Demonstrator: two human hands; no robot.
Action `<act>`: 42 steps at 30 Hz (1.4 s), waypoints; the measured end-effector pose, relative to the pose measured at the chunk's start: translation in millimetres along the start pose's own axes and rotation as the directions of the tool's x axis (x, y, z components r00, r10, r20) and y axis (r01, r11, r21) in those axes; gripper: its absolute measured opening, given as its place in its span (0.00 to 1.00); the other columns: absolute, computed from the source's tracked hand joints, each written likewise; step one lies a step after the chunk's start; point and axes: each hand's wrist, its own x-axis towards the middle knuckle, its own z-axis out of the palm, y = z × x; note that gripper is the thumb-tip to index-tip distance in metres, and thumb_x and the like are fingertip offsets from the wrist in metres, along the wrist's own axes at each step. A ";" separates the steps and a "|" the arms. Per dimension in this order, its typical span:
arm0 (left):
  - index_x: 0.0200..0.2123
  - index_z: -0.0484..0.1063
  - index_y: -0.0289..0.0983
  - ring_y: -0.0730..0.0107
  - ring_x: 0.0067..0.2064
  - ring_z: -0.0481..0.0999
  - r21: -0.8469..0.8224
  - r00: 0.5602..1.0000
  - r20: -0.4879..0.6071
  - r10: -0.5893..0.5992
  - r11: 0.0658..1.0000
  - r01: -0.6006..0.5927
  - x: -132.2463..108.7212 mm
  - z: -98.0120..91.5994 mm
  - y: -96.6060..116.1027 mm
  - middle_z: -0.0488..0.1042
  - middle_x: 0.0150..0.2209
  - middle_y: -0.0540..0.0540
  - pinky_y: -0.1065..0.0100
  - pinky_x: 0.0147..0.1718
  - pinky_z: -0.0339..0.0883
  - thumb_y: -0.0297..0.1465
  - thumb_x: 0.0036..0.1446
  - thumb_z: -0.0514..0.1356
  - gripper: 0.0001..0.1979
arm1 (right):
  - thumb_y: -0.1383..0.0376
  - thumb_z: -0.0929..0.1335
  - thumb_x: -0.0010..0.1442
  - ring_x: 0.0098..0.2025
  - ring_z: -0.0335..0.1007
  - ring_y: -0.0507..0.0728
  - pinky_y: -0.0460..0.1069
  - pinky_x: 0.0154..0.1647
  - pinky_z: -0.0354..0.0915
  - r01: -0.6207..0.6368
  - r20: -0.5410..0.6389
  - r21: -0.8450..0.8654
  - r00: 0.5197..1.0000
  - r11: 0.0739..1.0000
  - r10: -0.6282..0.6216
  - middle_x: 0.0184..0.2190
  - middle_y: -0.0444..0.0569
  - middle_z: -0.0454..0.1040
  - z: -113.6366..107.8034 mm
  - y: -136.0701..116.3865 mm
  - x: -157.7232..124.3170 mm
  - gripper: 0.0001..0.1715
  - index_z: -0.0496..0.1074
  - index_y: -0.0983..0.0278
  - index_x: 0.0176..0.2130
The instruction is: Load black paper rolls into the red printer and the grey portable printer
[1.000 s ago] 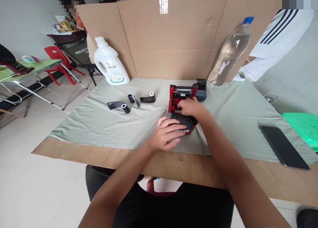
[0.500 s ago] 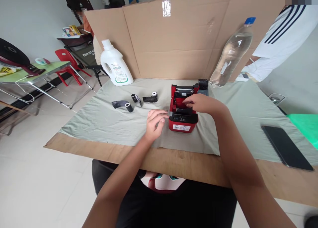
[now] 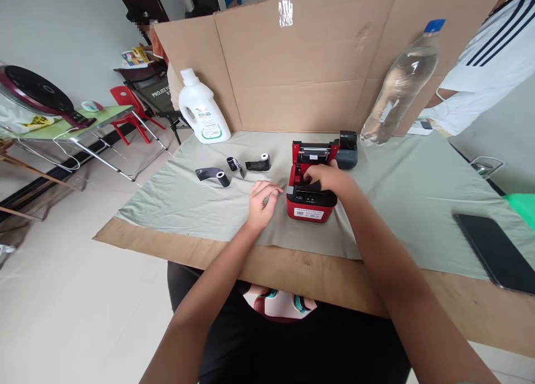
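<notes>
A small red printer (image 3: pixel 310 208) with its lid (image 3: pixel 315 150) raised stands on the grey-green cloth (image 3: pixel 188 205). My right hand (image 3: pixel 330 179) lies on top of it, fingers curled down into the open bay; what they touch there is hidden. My left hand (image 3: pixel 261 201) rests on the cloth just left of the printer, fingers loosely apart and holding nothing. Three small rolls with dark tape lie further left: one with a white core (image 3: pixel 262 162), a middle one (image 3: pixel 232 164) and a partly unrolled one (image 3: pixel 217 175).
A cardboard screen (image 3: pixel 301 66) closes the back. A white detergent bottle (image 3: pixel 203 113) and a leaning clear water bottle (image 3: pixel 397 88) stand by it. A dark grey device (image 3: pixel 348 150) sits behind the printer, a black phone (image 3: pixel 495 250) at right. A person in white (image 3: pixel 480 66) stands beyond.
My left hand came off the printer's front and now rests on the cloth beside it. My right hand moved down into the open bay. The camera view shifted left.
</notes>
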 end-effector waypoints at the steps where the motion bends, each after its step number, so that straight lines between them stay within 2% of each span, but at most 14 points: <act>1: 0.34 0.77 0.40 0.62 0.42 0.76 -0.004 1.000 0.000 0.002 1.000 -0.002 0.1 0.0 -0.2 0.81 0.36 0.46 0.57 0.48 0.65 0.39 0.73 0.51 0.19 | 0.67 0.72 0.50 0.42 0.69 0.68 0.58 0.46 0.60 -0.019 0.017 -0.002 1.000 1.000 0.019 0.32 0.56 0.80 -2.6 -1.1 -2.8 0.07 0.80 0.62 0.34; 3: 0.34 0.77 0.39 0.63 0.42 0.76 -0.015 1.000 -0.011 0.002 1.000 -0.002 0.5 -0.2 -1.3 0.81 0.36 0.46 0.57 0.48 0.65 0.38 0.73 0.52 0.19 | 0.70 0.71 0.51 0.44 0.70 0.67 0.57 0.47 0.61 -0.085 0.069 -0.001 0.994 0.996 0.085 0.40 0.55 0.81 -9.4 -3.7 -12.5 0.15 0.79 0.62 0.41; 5: 0.34 0.77 0.39 0.63 0.41 0.76 -0.020 1.000 -0.031 -0.001 1.000 0.000 1.0 -1.0 -2.7 0.80 0.36 0.46 0.57 0.48 0.65 0.38 0.73 0.52 0.19 | 0.73 0.69 0.53 0.44 0.72 0.65 0.54 0.44 0.61 -0.071 0.067 0.055 0.995 0.996 0.068 0.45 0.54 0.80 -17.2 -5.3 -25.2 0.19 0.76 0.61 0.46; 8: 0.34 0.77 0.40 0.62 0.41 0.76 -0.015 0.998 -0.067 0.001 1.000 -0.002 1.9 -2.8 -4.5 0.80 0.36 0.46 0.57 0.48 0.66 0.39 0.73 0.52 0.19 | 0.71 0.67 0.58 0.41 0.72 0.62 0.52 0.39 0.61 0.052 -0.001 0.128 0.999 0.990 -0.052 0.45 0.53 0.79 -27.8 -4.3 -43.4 0.14 0.73 0.61 0.45; 10: 0.34 0.78 0.40 0.62 0.41 0.76 -0.021 0.995 -0.095 0.005 1.000 -0.007 2.3 -3.6 -5.3 0.80 0.36 0.46 0.57 0.48 0.66 0.40 0.73 0.53 0.19 | 0.69 0.66 0.61 0.43 0.72 0.62 0.52 0.40 0.61 0.150 -0.112 0.160 0.985 0.976 -0.133 0.45 0.52 0.78 -32.5 -3.9 -51.3 0.12 0.71 0.61 0.45; 14: 0.37 0.78 0.40 0.62 0.42 0.77 -0.108 0.986 -0.153 -0.071 0.993 0.054 3.4 -2.7 -8.4 0.80 0.36 0.46 0.59 0.47 0.69 0.45 0.70 0.58 0.17 | 0.68 0.64 0.63 0.52 0.70 0.63 0.53 0.49 0.63 0.388 -0.349 0.238 0.889 0.890 -0.295 0.50 0.52 0.75 -31.5 -13.5 -52.7 0.13 0.70 0.61 0.48; 18: 0.48 0.78 0.40 0.62 0.43 0.80 -0.364 0.975 -0.134 -0.177 0.924 0.118 5.7 -2.4 -16.6 0.82 0.43 0.43 0.60 0.46 0.73 0.54 0.62 0.63 0.25 | 0.69 0.64 0.63 0.52 0.70 0.61 0.53 0.52 0.62 0.565 -0.416 0.270 0.799 0.779 -0.435 0.50 0.52 0.74 -17.0 -38.3 -44.0 0.13 0.71 0.61 0.48; 20: 0.47 0.79 0.40 0.62 0.44 0.81 -0.420 0.965 -0.140 -0.220 0.896 0.143 6.8 -3.8 -21.0 0.82 0.43 0.43 0.61 0.46 0.74 0.56 0.59 0.65 0.27 | 0.69 0.64 0.64 0.50 0.70 0.60 0.53 0.51 0.63 0.604 -0.423 0.294 0.778 0.741 -0.466 0.50 0.52 0.73 -8.4 -50.7 -40.0 0.12 0.71 0.61 0.46; 22: 0.44 0.80 0.40 0.62 0.44 0.82 -0.434 0.951 -0.161 -0.266 0.884 0.174 7.6 -5.6 -24.2 0.83 0.42 0.44 0.61 0.46 0.75 0.54 0.59 0.67 0.24 | 0.67 0.65 0.64 0.48 0.70 0.59 0.52 0.48 0.64 0.605 -0.429 0.357 0.783 0.711 -0.451 0.49 0.52 0.73 -1.5 -59.1 -36.5 0.11 0.72 0.61 0.47; 24: 0.44 0.80 0.40 0.62 0.44 0.82 -0.461 0.940 -0.180 -0.289 0.869 0.179 8.4 -7.3 -25.7 0.83 0.42 0.44 0.62 0.46 0.76 0.50 0.58 0.69 0.21 | 0.63 0.67 0.64 0.43 0.71 0.58 0.51 0.42 0.64 0.555 -0.423 0.456 0.823 0.696 -0.379 0.45 0.50 0.75 2.6 -62.7 -33.2 0.11 0.71 0.61 0.47; 28: 0.50 0.78 0.41 0.57 0.51 0.83 -0.520 0.947 -0.141 -0.288 0.836 0.176 10.4 -9.7 -25.2 0.82 0.50 0.41 0.58 0.53 0.76 0.47 0.55 0.72 0.24 | 0.60 0.66 0.66 0.37 0.70 0.56 0.50 0.38 0.63 0.451 -0.402 0.594 0.884 0.666 -0.240 0.36 0.46 0.75 5.7 -62.6 -27.9 0.11 0.73 0.62 0.46; 32: 0.50 0.79 0.39 0.55 0.51 0.83 -0.502 0.940 -0.128 -0.315 0.838 0.213 12.3 -10.1 -26.2 0.82 0.49 0.40 0.56 0.53 0.76 0.50 0.57 0.70 0.25 | 0.65 0.67 0.61 0.35 0.71 0.55 0.49 0.39 0.63 0.509 -0.450 0.583 0.851 0.634 -0.270 0.38 0.46 0.77 9.8 -63.7 -23.5 0.14 0.74 0.61 0.48; 37: 0.51 0.79 0.41 0.58 0.49 0.84 -0.564 0.937 -0.075 -0.342 0.789 0.243 12.0 -8.8 -31.6 0.83 0.47 0.42 0.59 0.50 0.78 0.49 0.53 0.73 0.27 | 0.62 0.70 0.60 0.34 0.71 0.54 0.51 0.41 0.65 0.442 -0.470 0.618 0.871 0.650 -0.145 0.39 0.49 0.79 13.1 -65.4 -21.1 0.17 0.75 0.63 0.49; 42: 0.50 0.79 0.40 0.65 0.39 0.84 -0.629 0.901 0.038 -0.431 0.691 0.357 10.9 -8.0 -33.6 0.83 0.43 0.44 0.65 0.38 0.80 0.52 0.56 0.70 0.26 | 0.68 0.66 0.60 0.37 0.72 0.55 0.49 0.40 0.65 0.522 -0.518 0.554 0.826 0.649 -0.222 0.41 0.48 0.79 10.4 -65.4 -25.0 0.16 0.74 0.62 0.48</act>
